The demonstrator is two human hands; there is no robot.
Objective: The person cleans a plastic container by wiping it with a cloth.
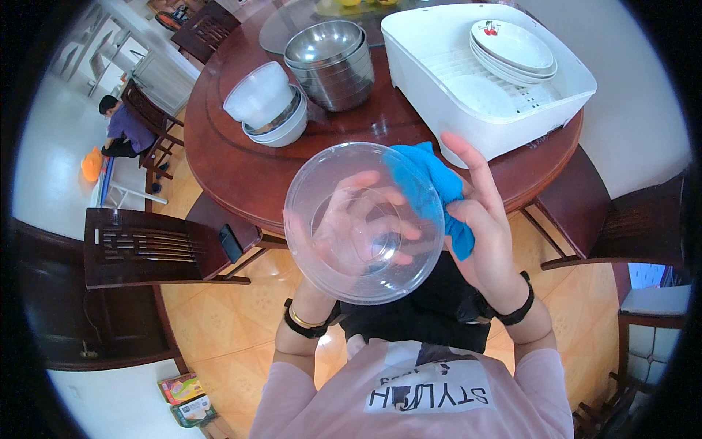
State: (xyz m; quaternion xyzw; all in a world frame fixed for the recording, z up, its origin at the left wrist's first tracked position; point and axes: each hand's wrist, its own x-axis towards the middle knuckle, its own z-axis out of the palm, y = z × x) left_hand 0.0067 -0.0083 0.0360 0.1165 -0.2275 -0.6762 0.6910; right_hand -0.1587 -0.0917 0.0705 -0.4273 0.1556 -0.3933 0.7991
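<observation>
A round, clear plastic bowl (343, 164) is held up in front of me, above the near edge of the table. My left hand (346, 233) supports it from behind and below, its spread fingers showing through the plastic. In my right hand (485, 225) is a bunched blue cloth (441, 184), pinched between thumb and fingers at the bowl's right rim. One finger of that hand points up, off the cloth. Part of the cloth lies behind the bowl's wall and shows through it.
On the round wooden table (230, 164) stand stacked plastic bowls (263, 96), nested steel bowls (332, 71) and a white dish rack (428, 104) holding plates (513, 49). A phone (230, 243) lies on the left chair (148, 247). Another chair (630, 214) stands right. A person (129, 129) sits far left.
</observation>
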